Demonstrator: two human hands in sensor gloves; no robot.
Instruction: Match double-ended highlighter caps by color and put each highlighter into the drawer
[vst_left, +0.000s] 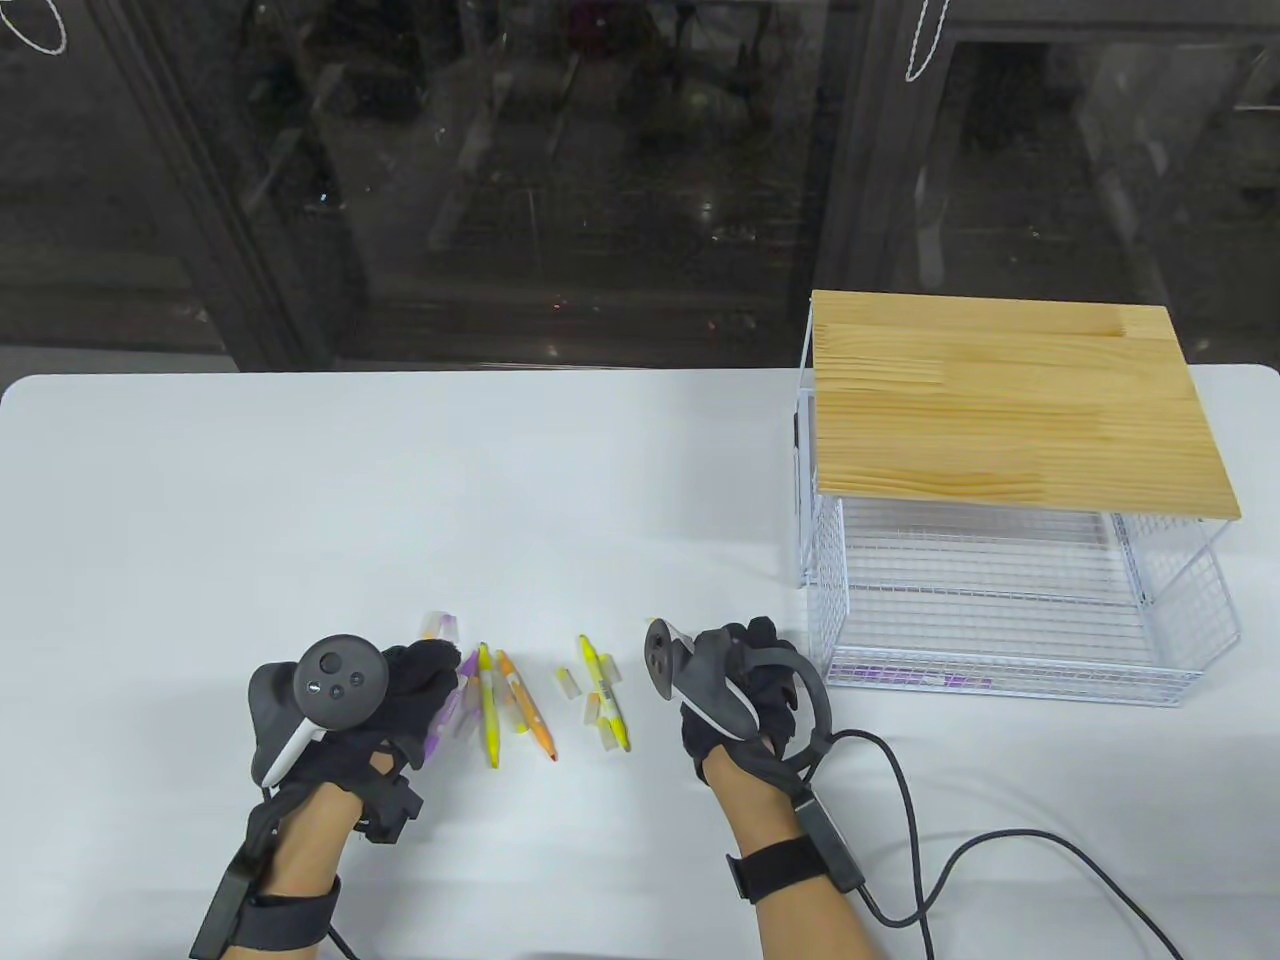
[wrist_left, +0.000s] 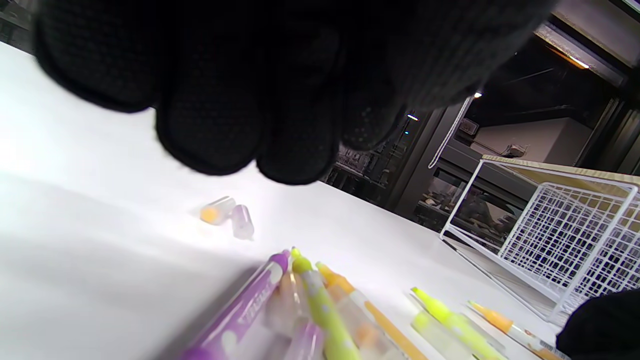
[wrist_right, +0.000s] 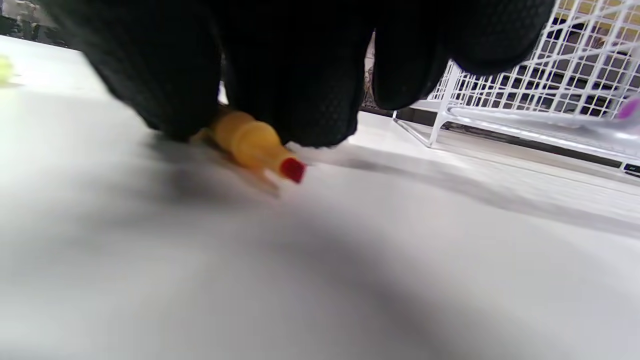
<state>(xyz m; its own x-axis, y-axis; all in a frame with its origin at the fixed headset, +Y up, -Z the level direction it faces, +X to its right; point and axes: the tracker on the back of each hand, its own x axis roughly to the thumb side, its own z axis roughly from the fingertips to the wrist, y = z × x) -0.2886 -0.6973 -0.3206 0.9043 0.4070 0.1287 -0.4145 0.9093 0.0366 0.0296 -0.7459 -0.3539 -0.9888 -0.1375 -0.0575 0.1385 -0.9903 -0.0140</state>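
pens: loose pile on the table (vst_left: 200, 480) between the hands, most ends uncapped; purple pen (vst_left: 445, 715) at the left, yellow-green pen (vst_left: 488, 715) and orange pen (vst_left: 527, 708) mid, second yellow pen (vst_left: 605, 705) further right
caps: clear ones scattered in the pile; two more (wrist_left: 227, 215) lie apart beyond it, orange insert beside purple
drawer: wire drawer (vst_left: 1010, 620) pulled open under the wood top (vst_left: 1010, 400), at right; one purple pen (vst_left: 910, 678) already lies along its front edge, probably finished
left hand: left hand (vst_left: 395, 700) palm down over the purple pen's end; fingers (wrist_left: 210, 130) hang loosely curled over the pile, nothing between them, grip released
right hand: right hand (vst_left: 745, 685) low on the table beside the drawer; fingers (wrist_right: 295, 100) curled down onto an orange pen end with red tip (wrist_right: 257, 147), apparently pinching it against the table
why: my guess is the pens sit central so both hands reach them, drawer open so capped ones drop straight in
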